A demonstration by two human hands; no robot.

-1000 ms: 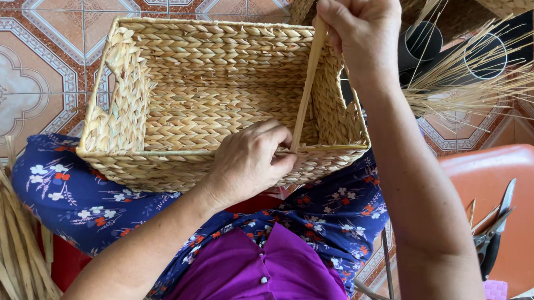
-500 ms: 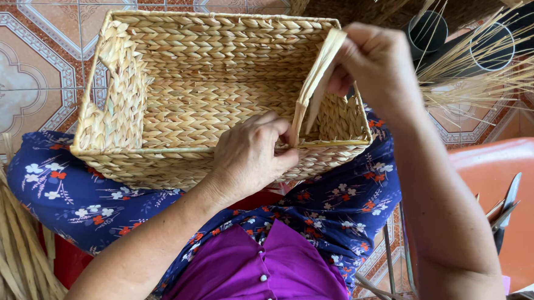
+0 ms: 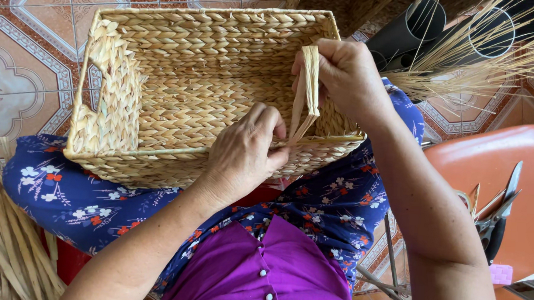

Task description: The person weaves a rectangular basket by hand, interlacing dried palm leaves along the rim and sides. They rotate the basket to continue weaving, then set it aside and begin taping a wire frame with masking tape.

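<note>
Woven basket (image 3: pixel 179 84), rectangular and made of pale dried fibre, lies on the lap of the person and fills the upper middle of the frame. Its opening faces the camera, and a handle hole is visible in its left wall. A flat strip of fibre (image 3: pixel 310 88) rises from the near rim at the right side of the basket and is folded over at its top.

The right hand (image 3: pixel 347 78), in the upper right of the centre, is closed around the upper part of this strip; the thumb and fingers pinch it firmly. The left hand (image 3: pixel 245 152) is in the middle of the frame, resting over the near rim of the basket. Its fingers are bent and press at the place where the strip meets the rim; whether they grip the strip itself I cannot tell.

Under the basket is a blue skirt with flowers (image 3: pixel 70 188), and below it a purple shirt (image 3: pixel 273 272). A bundle of dry stalks (image 3: pixel 0 239) lies in the lower left. At the right stands an orange chair (image 3: pixel 521 181) with scissors (image 3: pixel 498 220) on it. Thin straw (image 3: pixel 478 67) spreads in the upper right, over the patterned floor tiles (image 3: pixel 23 40).
</note>
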